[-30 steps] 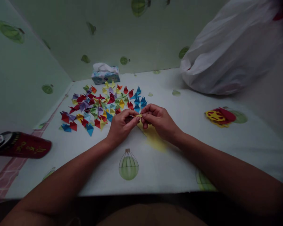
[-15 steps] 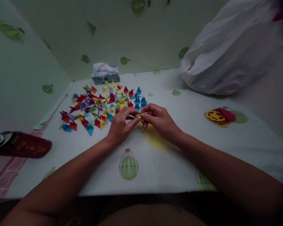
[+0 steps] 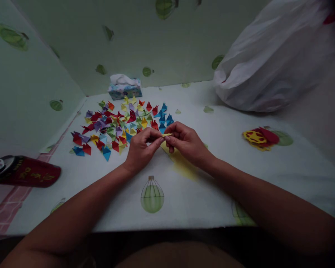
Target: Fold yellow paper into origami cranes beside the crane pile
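Note:
Between my two hands is a small piece of folded yellow paper (image 3: 166, 135), narrow and pointed to the right. My left hand (image 3: 144, 147) pinches its left end between thumb and forefinger. My right hand (image 3: 185, 141) closes on it from the other side, thumb below the paper and fingers curled behind. Under my hands, some flat yellow paper (image 3: 181, 163) lies on the table, partly covered by my right hand. Just beyond and to the left spread many small folded paper cranes (image 3: 111, 126) in red, blue, yellow, purple and green.
A tissue box (image 3: 125, 88) stands at the back wall. On the left a red drink can (image 3: 25, 171) lies tipped over. A big white plastic bag (image 3: 265, 70) fills the back right, and yellow and red cut-out shapes (image 3: 258, 138) lie in front of it.
The folded yellow paper has turned and now shows as a thin point between my fingertips. My hands have shifted very slightly; the things around them are unmoved.

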`<state>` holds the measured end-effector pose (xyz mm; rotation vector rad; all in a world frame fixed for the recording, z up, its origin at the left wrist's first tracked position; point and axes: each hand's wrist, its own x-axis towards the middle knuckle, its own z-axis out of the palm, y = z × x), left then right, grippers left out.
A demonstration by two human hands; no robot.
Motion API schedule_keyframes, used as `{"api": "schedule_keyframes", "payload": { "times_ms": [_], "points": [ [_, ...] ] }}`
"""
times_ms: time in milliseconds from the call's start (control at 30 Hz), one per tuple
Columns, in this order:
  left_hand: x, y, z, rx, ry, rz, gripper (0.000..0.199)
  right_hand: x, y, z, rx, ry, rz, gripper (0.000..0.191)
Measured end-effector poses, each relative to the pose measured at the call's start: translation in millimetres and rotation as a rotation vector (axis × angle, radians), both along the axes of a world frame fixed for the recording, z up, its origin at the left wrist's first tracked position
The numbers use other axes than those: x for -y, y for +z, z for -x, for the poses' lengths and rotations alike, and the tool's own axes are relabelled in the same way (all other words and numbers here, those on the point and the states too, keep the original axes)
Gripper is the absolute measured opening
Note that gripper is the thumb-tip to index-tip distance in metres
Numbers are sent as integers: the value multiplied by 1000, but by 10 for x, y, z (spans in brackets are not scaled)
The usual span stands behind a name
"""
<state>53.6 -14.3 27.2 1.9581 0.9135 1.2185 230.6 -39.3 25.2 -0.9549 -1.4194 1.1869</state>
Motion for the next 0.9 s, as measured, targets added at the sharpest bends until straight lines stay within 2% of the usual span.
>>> {"api": "schedule_keyframes", "payload": {
  "times_ms": [167, 300, 467, 700, 800, 900],
  "points": [
    [0, 15, -6, 54, -34, 51, 14, 11, 23, -8, 85, -72, -142, 8],
    [0, -1, -17, 64, -30, 66, 15, -7, 23, -27, 121, -74, -154, 7],
    [9, -4, -10, 43, 0, 4, 15, -44, -9, -50, 179, -64, -170, 8],
    [-18, 0, 5, 1, -6, -131, 15, -23, 34, -63, 394, -160, -373, 10],
    [-32, 0, 13, -5, -9, -179, 16, -29, 36, -60, 349, -152, -338, 9],
    [-32, -3, 14, 38, -3, -137, 15, -53, 24, -65, 185, -90, -192, 11]
  ]
}}
